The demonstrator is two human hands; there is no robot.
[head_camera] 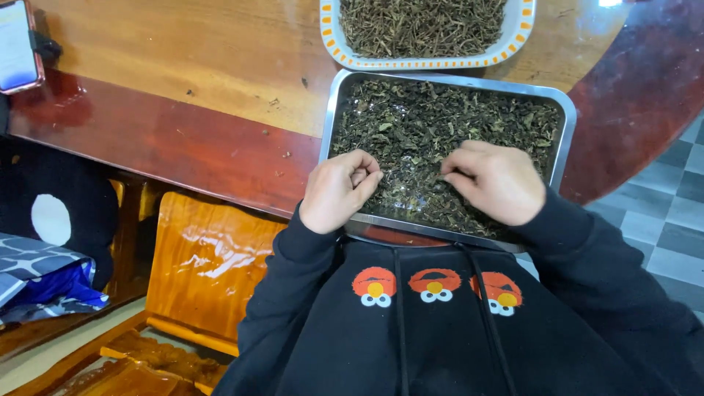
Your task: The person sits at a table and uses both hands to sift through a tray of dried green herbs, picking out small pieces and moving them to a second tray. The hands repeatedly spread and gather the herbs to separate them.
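A rectangular metal tray (339,86) of dark dried leaves (433,121) lies on the wooden table in front of me. My left hand (337,192) rests at the tray's near-left edge, fingers curled and pinching among the leaves. My right hand (496,180) hovers over the near-right part of the tray, fingers bunched together on the leaves. What each pinch holds is too small to make out. Beyond the tray stands a white dish (330,29) with an orange-patterned rim, filled with thin dried stems (422,26).
The round wooden table (183,66) has a dark red rim (169,143). A phone (16,44) sits at its far left edge. A wooden chair (205,264) and a patterned cushion (33,275) are at lower left. Grey tiled floor (664,220) lies to the right.
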